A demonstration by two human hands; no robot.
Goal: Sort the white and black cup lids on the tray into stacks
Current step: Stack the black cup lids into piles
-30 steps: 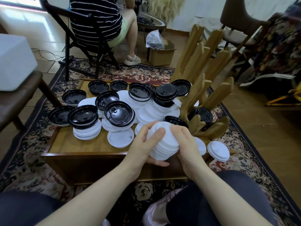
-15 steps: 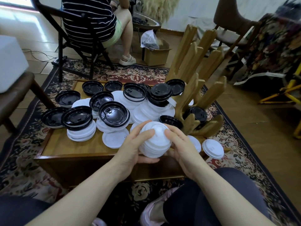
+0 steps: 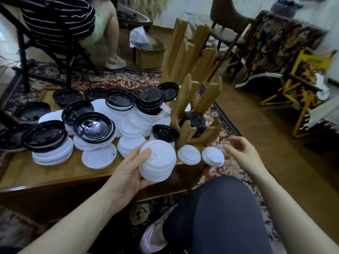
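Note:
My left hand [image 3: 129, 174] grips a stack of white lids [image 3: 157, 161] above the front edge of the wooden tray [image 3: 45, 175]. Its thumb lies on the top lid. My right hand [image 3: 242, 153] hovers to the right of the stack, fingers loosely spread, holding nothing. Two single white lids [image 3: 189, 154] [image 3: 213, 156] lie at the tray's front right corner, just left of that hand. Several black lids [image 3: 94, 126] and white lids [image 3: 99, 158] lie mixed in loose piles across the tray.
A wooden rack of upright slats [image 3: 190, 74] stands on the tray's right side with a black lid [image 3: 195, 120] inside it. A seated person on a black chair [image 3: 60, 24] is behind the tray. My knee [image 3: 220, 208] is in front.
My right hand has let go of the white stack and moved right, away from it. My left hand alone holds the stack now.

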